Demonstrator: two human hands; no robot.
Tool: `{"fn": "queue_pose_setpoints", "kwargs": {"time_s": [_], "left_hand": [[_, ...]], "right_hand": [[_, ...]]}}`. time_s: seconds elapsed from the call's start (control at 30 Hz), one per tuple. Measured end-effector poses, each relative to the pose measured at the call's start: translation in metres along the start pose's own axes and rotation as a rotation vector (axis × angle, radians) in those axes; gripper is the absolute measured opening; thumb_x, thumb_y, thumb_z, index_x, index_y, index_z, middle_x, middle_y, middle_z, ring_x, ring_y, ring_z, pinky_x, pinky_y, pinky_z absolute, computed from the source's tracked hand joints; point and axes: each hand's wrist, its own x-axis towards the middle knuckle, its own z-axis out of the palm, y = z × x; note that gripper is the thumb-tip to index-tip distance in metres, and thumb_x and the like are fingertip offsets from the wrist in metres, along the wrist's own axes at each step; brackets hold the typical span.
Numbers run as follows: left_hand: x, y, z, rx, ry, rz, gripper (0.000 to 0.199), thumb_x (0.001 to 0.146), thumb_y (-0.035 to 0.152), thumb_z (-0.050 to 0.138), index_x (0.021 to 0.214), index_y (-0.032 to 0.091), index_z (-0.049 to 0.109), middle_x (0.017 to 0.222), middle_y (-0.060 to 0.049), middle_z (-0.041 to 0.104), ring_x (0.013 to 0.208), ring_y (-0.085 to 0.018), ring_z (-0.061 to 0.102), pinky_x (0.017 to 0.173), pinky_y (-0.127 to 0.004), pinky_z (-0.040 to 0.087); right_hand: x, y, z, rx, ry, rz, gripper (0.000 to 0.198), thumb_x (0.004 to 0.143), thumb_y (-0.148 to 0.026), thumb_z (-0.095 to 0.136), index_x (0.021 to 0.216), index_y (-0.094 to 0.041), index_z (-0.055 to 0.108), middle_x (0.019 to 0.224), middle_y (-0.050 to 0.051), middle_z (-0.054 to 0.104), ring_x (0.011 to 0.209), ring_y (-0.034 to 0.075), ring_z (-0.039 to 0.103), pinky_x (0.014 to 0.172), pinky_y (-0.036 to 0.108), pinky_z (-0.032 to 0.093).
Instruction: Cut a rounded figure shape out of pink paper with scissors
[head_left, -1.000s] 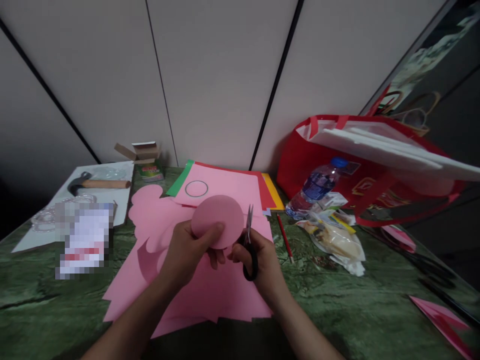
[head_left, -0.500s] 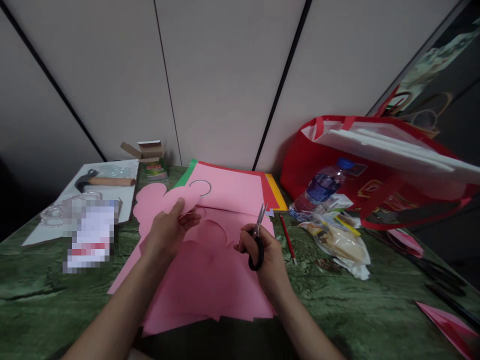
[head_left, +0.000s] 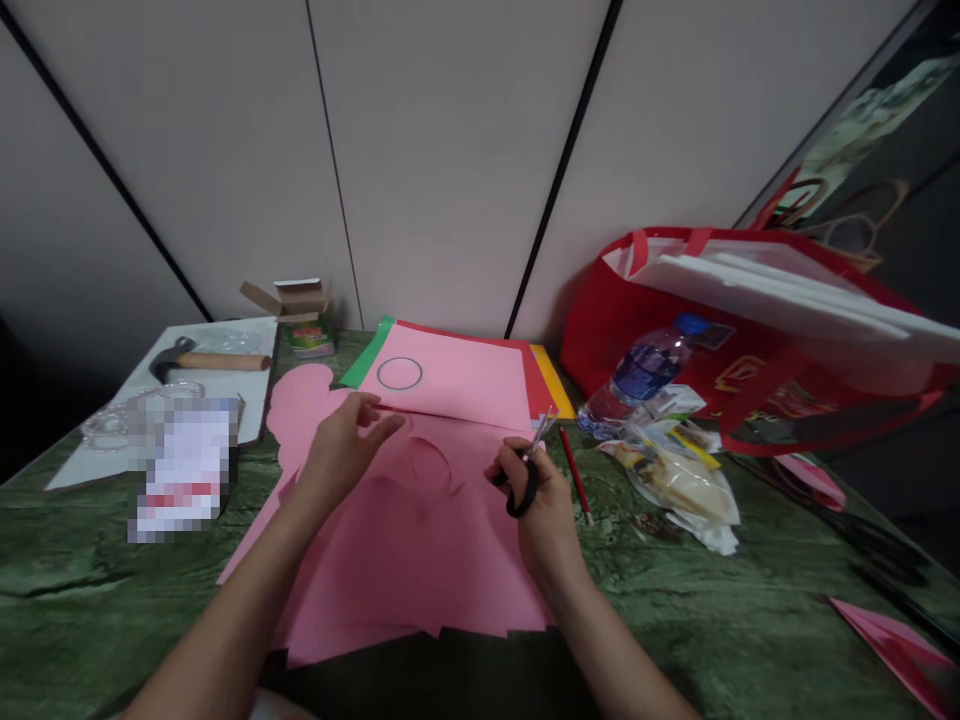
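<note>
My feed is dim and greyish, and I can't place the light source. The wall panels [head_left: 442, 150] at twelve o'clock darken toward nine, where the edge is nearly black. Toward six, soft shadow dulls the pink paper [head_left: 427, 560]. Wide-angle distortion stretches the white boards [head_left: 780, 290] at three; the lettering there looks soft, as do the blades of the scissors [head_left: 534, 468]. Coarse pixels mask a patch at eight.

A craft corner, perhaps in an office — pink paper [head_left: 465, 570] mid-frame on a green counter [head_left: 90, 630], panelled wall [head_left: 435, 150] across the top.
</note>
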Motion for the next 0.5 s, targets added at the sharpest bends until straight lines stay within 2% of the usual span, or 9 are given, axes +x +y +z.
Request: {"fn": "queue_pose_setpoints", "kwargs": {"time_s": [0.07,0.17,0.23,0.3,0.4,0.5], "left_hand": [[-0.001,-0.007,0.000,0.291,-0.128,0.035,0.044,0.067,0.048,0.063,0.099,0.019,0.060,0.080,-0.007,0.066,0.077,-0.026,0.060,0.072,-0.036,0.041],[-0.002,-0.016,0.004,0.332,-0.219,0.006,0.047,0.058,0.041,0.069,0.099,0.019,0.061,0.071,-0.006,0.066,0.071,-0.028,0.061,0.065,-0.034,0.040],[-0.003,-0.018,0.006,0.287,-0.221,0.004,0.045,0.050,0.032,0.074,0.092,0.020,0.064,0.060,-0.002,0.062,0.065,-0.026,0.059,0.062,-0.033,0.038],[-0.003,-0.016,0.007,0.211,-0.206,0.004,0.034,0.047,0.026,0.073,0.080,0.021,0.066,0.052,0.001,0.058,0.059,-0.023,0.056,0.060,-0.031,0.037],[-0.002,-0.006,0.007,0.021,-0.147,-0.016,0.016,0.053,0.029,0.069,0.065,0.019,0.064,0.051,0.002,0.055,0.055,-0.018,0.052,0.056,-0.029,0.037],[0.001,0.005,0.002,-0.247,-0.040,-0.084,0.020,0.065,0.036,0.061,0.073,0.018,0.063,0.061,0.000,0.061,0.058,-0.016,0.056,0.054,-0.026,0.041]], "right_hand": [[0.002,0.001,-0.001,0.034,0.047,0.012,0.022,0.069,-0.036,0.068,0.074,-0.018,0.057,0.066,-0.003,0.053,0.061,0.012,0.050,0.062,0.027,0.041],[0.005,0.005,-0.003,0.067,0.096,0.035,0.028,0.066,-0.038,0.070,0.083,-0.019,0.057,0.068,-0.003,0.053,0.063,0.012,0.050,0.064,0.028,0.042],[0.006,0.008,-0.003,0.063,0.116,0.045,0.034,0.064,-0.040,0.071,0.087,-0.019,0.057,0.071,-0.002,0.054,0.065,0.013,0.051,0.065,0.028,0.042],[0.006,0.010,-0.003,0.036,0.139,0.056,0.039,0.061,-0.041,0.073,0.088,-0.018,0.056,0.073,-0.001,0.054,0.066,0.013,0.051,0.064,0.028,0.042],[0.006,0.011,-0.004,-0.001,0.163,0.075,0.042,0.058,-0.040,0.073,0.089,-0.018,0.055,0.074,-0.001,0.053,0.062,0.012,0.049,0.059,0.026,0.040],[0.006,0.008,-0.005,-0.041,0.150,0.075,0.040,0.059,-0.040,0.071,0.089,-0.019,0.055,0.074,-0.002,0.052,0.059,0.012,0.048,0.053,0.025,0.038]]}}
